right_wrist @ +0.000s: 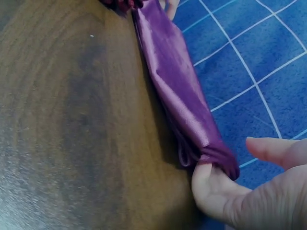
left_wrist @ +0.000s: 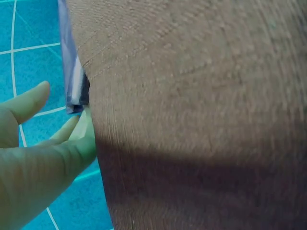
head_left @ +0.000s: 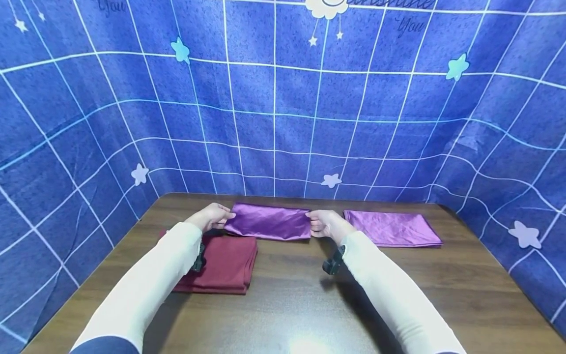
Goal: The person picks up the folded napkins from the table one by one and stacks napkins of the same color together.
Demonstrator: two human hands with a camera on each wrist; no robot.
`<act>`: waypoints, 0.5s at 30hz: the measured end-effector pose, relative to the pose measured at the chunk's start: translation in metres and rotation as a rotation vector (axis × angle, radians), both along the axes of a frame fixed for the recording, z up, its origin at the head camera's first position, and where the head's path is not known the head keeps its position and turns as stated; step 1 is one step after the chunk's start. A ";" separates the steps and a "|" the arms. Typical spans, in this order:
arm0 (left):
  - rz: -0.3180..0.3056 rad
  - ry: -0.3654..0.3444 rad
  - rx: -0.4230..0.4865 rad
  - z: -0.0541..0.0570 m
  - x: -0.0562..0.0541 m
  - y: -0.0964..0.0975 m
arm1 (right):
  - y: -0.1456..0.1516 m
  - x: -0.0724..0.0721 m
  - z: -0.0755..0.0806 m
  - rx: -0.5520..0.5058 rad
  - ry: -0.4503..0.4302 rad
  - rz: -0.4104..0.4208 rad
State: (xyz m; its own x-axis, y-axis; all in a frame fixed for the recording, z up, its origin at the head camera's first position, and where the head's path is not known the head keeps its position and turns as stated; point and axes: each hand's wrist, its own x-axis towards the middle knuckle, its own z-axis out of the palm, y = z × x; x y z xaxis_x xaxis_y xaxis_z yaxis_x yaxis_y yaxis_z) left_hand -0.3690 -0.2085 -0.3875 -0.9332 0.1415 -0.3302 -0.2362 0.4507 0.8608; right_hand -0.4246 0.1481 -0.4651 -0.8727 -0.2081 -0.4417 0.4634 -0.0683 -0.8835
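A folded shiny purple cloth lies stretched between my hands near the table's far edge. My left hand holds its left end; in the left wrist view the thumb stands apart from the cloth's narrow end and the fingers are beneath it. At the other end my right hand grips the cloth. The right wrist view has curled fingers tucked into the bunched end of the purple cloth, thumb apart. Below my left wrist sits a folded maroon cloth, partly covered by the forearm.
Right of my right hand, a second folded purple cloth lies flat. The brown wooden table runs back to a blue curtain with white grid lines and stars, which also closes both sides.
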 end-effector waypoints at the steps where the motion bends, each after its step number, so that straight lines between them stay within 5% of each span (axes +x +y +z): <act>1: 0.005 -0.002 -0.014 -0.001 -0.001 0.000 | 0.000 -0.003 -0.005 -0.005 0.003 0.013; 2: 0.013 -0.004 -0.025 -0.002 -0.001 0.001 | -0.001 -0.005 -0.007 0.002 0.001 0.016; 7: 0.036 0.007 -0.055 0.000 0.003 0.004 | -0.021 0.063 0.055 0.033 0.021 0.009; 11: 0.050 0.002 0.022 -0.017 -0.011 0.004 | -0.021 0.069 0.060 -0.030 0.019 0.018; 12: 0.046 -0.007 0.064 -0.034 -0.028 -0.003 | -0.019 0.061 0.052 -0.059 0.014 0.027; 15: 0.059 -0.044 0.163 -0.105 -0.101 -0.031 | -0.017 0.062 0.051 -0.119 -0.007 0.047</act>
